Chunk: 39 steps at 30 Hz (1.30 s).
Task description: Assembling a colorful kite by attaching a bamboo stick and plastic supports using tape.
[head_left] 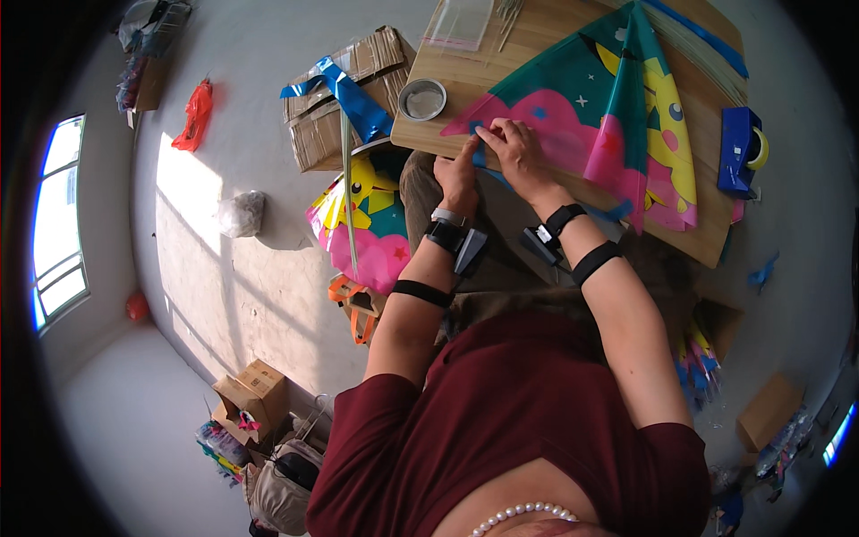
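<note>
A kite (573,116) of green, pink and yellow sheet with a cartoon figure lies on the wooden table (528,40). At its left corner, by the table's near edge, a blue strip (479,156) shows between my hands. My left hand (457,179) is closed at this strip, its fingertips close to my right hand's. My right hand (519,157) reaches over the kite's corner, thumb and forefinger pinched at the strip's upper part. The exact grip is partly hidden by the fingers.
A round tin (422,99) stands on the table's left corner. A blue tape dispenser (739,152) is at the right edge. Left of the table are a cardboard box (309,125) with blue ribbon (353,103) and another kite sheet (376,237). Thin rods (707,58) lie at the far right.
</note>
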Motion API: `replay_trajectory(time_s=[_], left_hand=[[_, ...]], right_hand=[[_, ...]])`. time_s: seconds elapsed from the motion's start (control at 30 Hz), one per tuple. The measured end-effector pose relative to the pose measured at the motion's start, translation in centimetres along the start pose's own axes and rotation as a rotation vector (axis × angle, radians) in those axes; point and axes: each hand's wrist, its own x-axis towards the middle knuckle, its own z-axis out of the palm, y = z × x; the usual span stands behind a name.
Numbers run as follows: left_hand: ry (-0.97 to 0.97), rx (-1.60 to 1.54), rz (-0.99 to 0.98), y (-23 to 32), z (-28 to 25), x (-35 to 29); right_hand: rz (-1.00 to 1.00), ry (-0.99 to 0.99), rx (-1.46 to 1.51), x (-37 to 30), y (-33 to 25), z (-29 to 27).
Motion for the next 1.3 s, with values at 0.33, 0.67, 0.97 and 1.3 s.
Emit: replay_trajectory(time_s=[0.33, 0.67, 0.97, 1.3], left_hand=[[0.018, -0.010, -0.028, 0.1, -0.2, 0.0], [-0.018, -0.015, -0.069, 0.5, -0.6, 0.1], [-0.013, 0.012, -0.104, 1.3, -0.5, -0.3], [-0.026, 0.011, -0.065, 1.2, -0.6, -0.2]], right_hand=[[0.012, 0.011, 0.078, 0.2, 0.2, -0.3], [-0.001, -0.013, 0.028, 0.0, 0.2, -0.3], [0.010, -0.026, 0.036, 0.1, 0.2, -0.5], [0.011, -0.029, 0.052, 0.1, 0.3, -0.7]])
